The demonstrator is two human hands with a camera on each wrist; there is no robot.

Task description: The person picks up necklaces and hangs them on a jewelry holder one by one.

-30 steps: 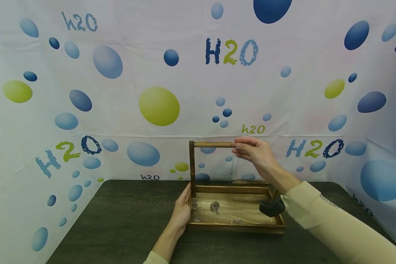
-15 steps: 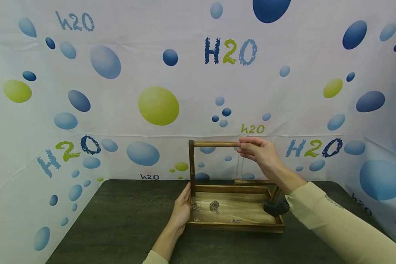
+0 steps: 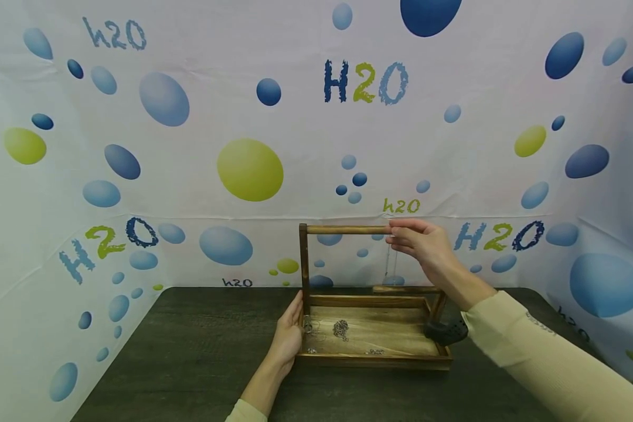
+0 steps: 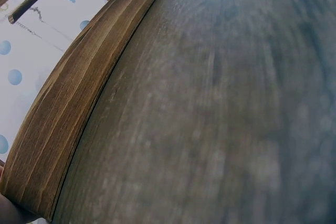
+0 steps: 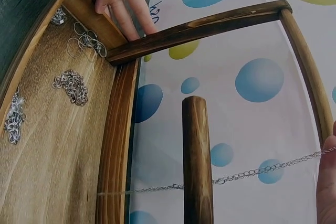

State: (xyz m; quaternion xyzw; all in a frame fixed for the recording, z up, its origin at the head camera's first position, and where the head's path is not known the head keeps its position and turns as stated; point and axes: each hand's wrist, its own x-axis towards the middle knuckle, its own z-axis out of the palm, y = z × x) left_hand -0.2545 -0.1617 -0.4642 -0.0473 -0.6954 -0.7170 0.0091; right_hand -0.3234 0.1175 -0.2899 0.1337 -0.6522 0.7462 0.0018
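A wooden jewelry stand with a tray (image 3: 374,362) sits on the table, an upper bar (image 3: 348,230) and a shorter, lower bar (image 3: 401,290) rising above it. My left hand (image 3: 287,337) rests against the tray's left end wall; in the right wrist view its fingers lie straight along the outside, thumb at the rim. At the upper bar's right part, my right hand (image 3: 427,243) pinches a thin chain necklace (image 5: 252,173), whose two strands hang down. In the right wrist view the necklace runs behind the lower bar. My right fingers hide the upper bar's right end.
In the tray lie a heap of chain (image 5: 71,86), hoop earrings (image 5: 86,43) and small silvery pieces (image 5: 14,116) along the front wall. A dark strapped device (image 3: 445,331) is on my right wrist. A patterned curtain (image 3: 242,117) hangs behind the dark table (image 3: 190,351).
My right hand has slid to the right along the upper bar, and the hanging necklace has moved with it. My left hand stays at the tray's left end.
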